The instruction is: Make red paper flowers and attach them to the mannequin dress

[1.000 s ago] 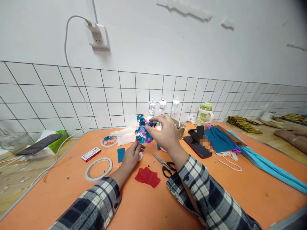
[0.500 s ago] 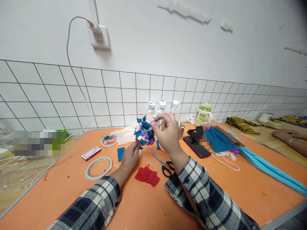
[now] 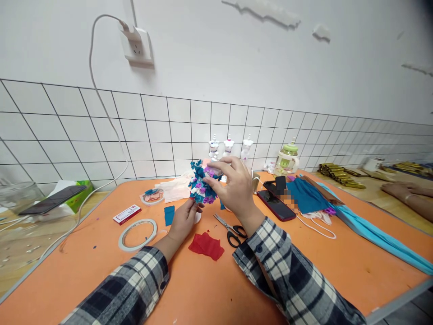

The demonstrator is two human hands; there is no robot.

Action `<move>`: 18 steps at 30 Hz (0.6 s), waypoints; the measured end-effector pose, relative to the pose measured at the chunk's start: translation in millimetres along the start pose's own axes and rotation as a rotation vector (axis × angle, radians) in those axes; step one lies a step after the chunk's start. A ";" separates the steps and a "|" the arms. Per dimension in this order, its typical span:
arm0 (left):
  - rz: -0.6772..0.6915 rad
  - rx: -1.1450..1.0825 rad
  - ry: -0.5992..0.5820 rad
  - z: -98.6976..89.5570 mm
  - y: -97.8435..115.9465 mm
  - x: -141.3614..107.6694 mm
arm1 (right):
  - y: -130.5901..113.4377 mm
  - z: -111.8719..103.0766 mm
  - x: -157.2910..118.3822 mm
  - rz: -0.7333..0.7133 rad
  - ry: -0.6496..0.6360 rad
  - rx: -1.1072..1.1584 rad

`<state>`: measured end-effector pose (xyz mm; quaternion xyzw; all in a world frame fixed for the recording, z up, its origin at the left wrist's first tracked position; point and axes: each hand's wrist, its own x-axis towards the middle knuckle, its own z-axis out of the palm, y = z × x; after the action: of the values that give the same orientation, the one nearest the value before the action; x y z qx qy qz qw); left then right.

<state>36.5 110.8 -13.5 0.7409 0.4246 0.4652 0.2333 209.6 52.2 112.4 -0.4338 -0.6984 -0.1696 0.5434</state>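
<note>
A small ruffled piece (image 3: 199, 184) in teal, purple and white, covered in bits of thin cloth or paper, is held up above the middle of the table. My left hand (image 3: 182, 221) has its fingers closed round the bottom of it; what they grip there is mostly hidden. At its right side, the thumb and fingertips of my right hand (image 3: 237, 187) pinch the purple ruffles. Red scraps (image 3: 206, 246) lie below my hands. Black-handled scissors (image 3: 232, 231) rest beside my right wrist, and a teal square (image 3: 169, 215) is left of my left hand.
On the orange table (image 3: 203, 298) a tape roll (image 3: 122, 238) and a small box (image 3: 126, 214) lie left. Three white miniature dress forms (image 3: 228, 146) stand behind. Rightward are a phone (image 3: 276, 205), a bottle (image 3: 286, 160) and teal cloth (image 3: 306, 194). Another person's hand (image 3: 399, 192) shows far right.
My right hand has shifted slightly left, its fingers reaching further over the purple ruffles. My left hand keeps its hold. The whole view has moved a little.
</note>
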 end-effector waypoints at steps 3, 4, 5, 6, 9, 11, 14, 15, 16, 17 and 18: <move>-0.002 -0.004 -0.016 0.5 -0.3 0.3 | -3.3 -1.8 0.7 0.000 -0.031 0.004; -0.001 -0.002 -0.015 0.4 -0.7 0.4 | -4.9 -2.8 0.8 -0.011 -0.035 0.012; 0.000 0.002 -0.009 0.2 -1.1 0.3 | -6.3 -3.7 0.5 -0.027 -0.036 0.025; 0.001 0.007 0.001 -0.3 -1.3 0.2 | -7.2 -4.5 -0.8 -0.043 -0.032 0.042; 0.004 0.023 0.064 -5.7 0.4 -0.9 | -3.4 -3.8 -15.0 -0.051 -0.016 0.101; -0.002 0.028 0.139 -15.7 3.6 -1.5 | 6.3 -0.8 -35.6 -0.015 -0.022 0.111; -0.024 0.048 0.285 -46.6 6.6 -0.8 | 26.9 3.4 -76.0 0.045 -0.125 0.055; -0.032 0.071 0.336 -61.5 5.6 -0.4 | 33.2 3.9 -88.6 0.047 -0.187 0.028; -0.044 0.103 0.386 -78.3 3.2 -0.2 | 38.5 3.8 -99.4 0.043 -0.251 0.010; -0.061 0.149 0.439 -96.6 -0.7 -0.5 | 42.6 3.4 -108.0 0.094 -0.296 0.012; -0.084 0.203 0.490 -115.8 -5.8 -1.5 | 45.5 2.8 -114.2 0.146 -0.328 0.026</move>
<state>-68.9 107.0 34.6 0.6073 0.5434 0.5757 0.0671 247.6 31.8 -2.8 -0.4981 -0.7466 -0.0476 0.4384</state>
